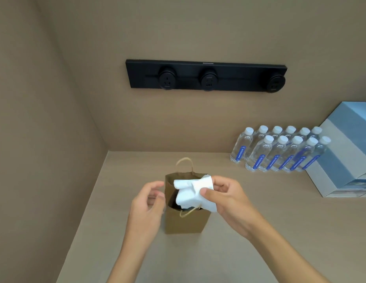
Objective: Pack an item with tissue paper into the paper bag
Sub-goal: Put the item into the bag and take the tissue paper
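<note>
A small brown paper bag (184, 221) with twisted paper handles stands upright and open on the beige counter. Crumpled white tissue paper (191, 192) hangs over the bag's mouth, pinched between the thumb and fingers of my right hand (227, 197). A dark item (175, 202) shows inside the bag under the tissue; I cannot tell what it is. My left hand (147, 203) hovers just left of the bag's rim with curled fingers, holding nothing, and whether it touches the bag is unclear.
Several clear water bottles (280, 150) with white caps and blue labels stand at the back right. A blue and white box (345, 152) lies beside them. A black socket strip (206, 76) is mounted on the back wall. A side wall rises on the left.
</note>
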